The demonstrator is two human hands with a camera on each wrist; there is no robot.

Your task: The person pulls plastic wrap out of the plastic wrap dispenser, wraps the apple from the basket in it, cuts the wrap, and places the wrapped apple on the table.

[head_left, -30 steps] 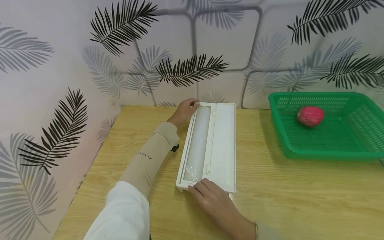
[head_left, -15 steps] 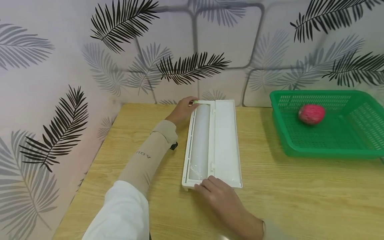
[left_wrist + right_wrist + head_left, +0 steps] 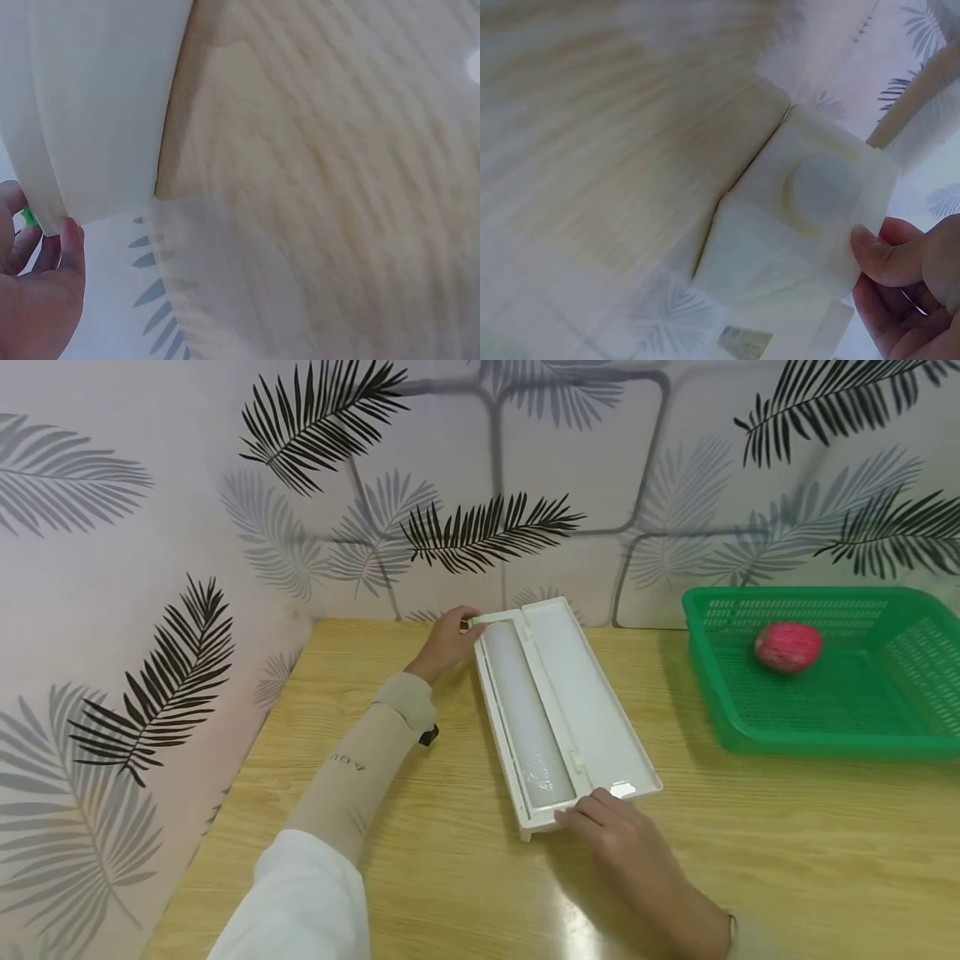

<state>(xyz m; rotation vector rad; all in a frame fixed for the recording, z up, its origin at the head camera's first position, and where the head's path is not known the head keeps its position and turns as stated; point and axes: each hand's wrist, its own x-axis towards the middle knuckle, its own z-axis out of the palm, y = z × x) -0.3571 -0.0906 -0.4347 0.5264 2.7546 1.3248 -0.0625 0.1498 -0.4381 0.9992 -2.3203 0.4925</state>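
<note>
A long white cling film dispenser (image 3: 555, 710) lies slantwise on the table in the head view. Its lid (image 3: 592, 702) is folded back to the right, and a pale film roll (image 3: 528, 714) shows in its trough. At the far left corner, my left hand (image 3: 446, 647) pinches the rim; in the left wrist view the fingers (image 3: 71, 247) hold that corner beside a small green piece (image 3: 28, 216). At the near end, my right hand (image 3: 626, 835) grips the dispenser's edge. The right wrist view shows the thumb (image 3: 885, 259) against that end wall, with other fingers underneath.
To the right stands a green plastic basket (image 3: 832, 745) with a pink rounded thing (image 3: 787, 647) in it. A leaf-patterned wall (image 3: 442, 435) borders the wooden table (image 3: 450, 877) at the back and left.
The dispenser's near end has swung to the right with my right hand, so it now lies slanted. My left hand stays on the far corner, shifted slightly left.
</note>
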